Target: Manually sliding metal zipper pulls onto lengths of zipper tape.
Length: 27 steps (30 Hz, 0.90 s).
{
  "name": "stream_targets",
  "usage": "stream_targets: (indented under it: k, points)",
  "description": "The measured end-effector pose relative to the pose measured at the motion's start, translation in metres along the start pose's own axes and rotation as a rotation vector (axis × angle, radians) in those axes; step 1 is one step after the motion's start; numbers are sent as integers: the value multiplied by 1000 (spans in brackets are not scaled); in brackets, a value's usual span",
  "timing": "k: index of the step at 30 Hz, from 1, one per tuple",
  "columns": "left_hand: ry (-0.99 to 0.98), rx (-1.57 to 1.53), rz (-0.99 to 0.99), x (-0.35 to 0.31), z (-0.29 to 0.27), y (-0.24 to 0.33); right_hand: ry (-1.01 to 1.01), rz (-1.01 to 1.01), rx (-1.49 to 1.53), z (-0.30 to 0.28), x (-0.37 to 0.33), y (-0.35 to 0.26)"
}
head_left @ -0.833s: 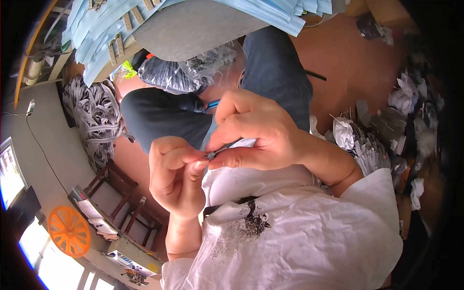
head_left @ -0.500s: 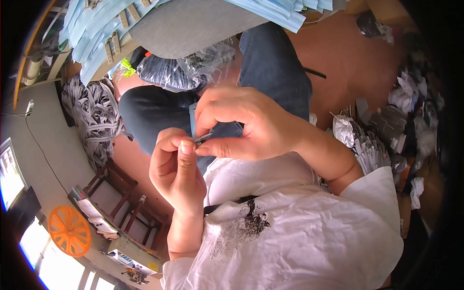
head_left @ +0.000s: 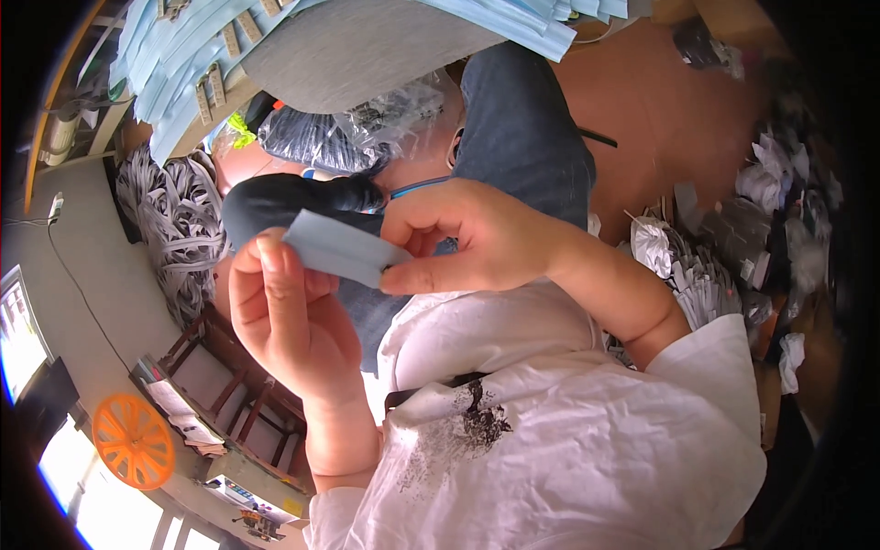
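Note:
Stretched between my hands is a short light-blue strip (head_left: 341, 246), flat and slightly tilted, of paper-like or fabric-like material. My left hand (head_left: 298, 325) pinches its left end between thumb and fingers. At the other end, my right hand (head_left: 481, 240) grips it with the thumb in front, its other fingers curled behind. A small dark spot shows by the right thumb tip. Past the right fingers a thin blue edge (head_left: 417, 186) sticks out; I cannot make out what it belongs to. Both hands are above my lap.
Ahead is a grey-topped table (head_left: 367, 60) with layered light-blue strips (head_left: 197, 60) and small beige clips on them. A clear plastic bag (head_left: 316, 137) lies beneath. Grey strips (head_left: 174, 229) are heaped at left, near wooden stools (head_left: 211, 362). Crumpled scraps (head_left: 761, 183) pile up at right.
My hands have moved apart, the left one going left and slightly up. The light-blue strip, mostly hidden and bunched at the fingertips before, is now spread out between them.

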<state>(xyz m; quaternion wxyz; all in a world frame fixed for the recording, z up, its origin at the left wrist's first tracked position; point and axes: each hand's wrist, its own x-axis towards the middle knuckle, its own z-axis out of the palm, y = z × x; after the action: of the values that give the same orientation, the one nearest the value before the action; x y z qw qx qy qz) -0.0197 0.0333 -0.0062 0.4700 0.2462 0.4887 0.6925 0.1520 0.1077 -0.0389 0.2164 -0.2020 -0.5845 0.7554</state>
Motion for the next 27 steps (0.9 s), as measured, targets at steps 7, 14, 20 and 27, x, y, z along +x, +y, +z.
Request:
stream_targets:
  k: [7, 14, 20, 27]
  points:
    - [-264, 70, -284, 5, -10, -18, 44, 179, 343, -4, 8, 0]
    - [78, -22, -173, 14, 6, -7, -41, 180, 120, 1, 3, 7]
    - [176, -183, -17, 38, -29, 16, -164, 251, 220, -3, -12, 12]
    - [19, -426, -41, 43, -71, 13, -235, 281, 279, -4, -21, 20]
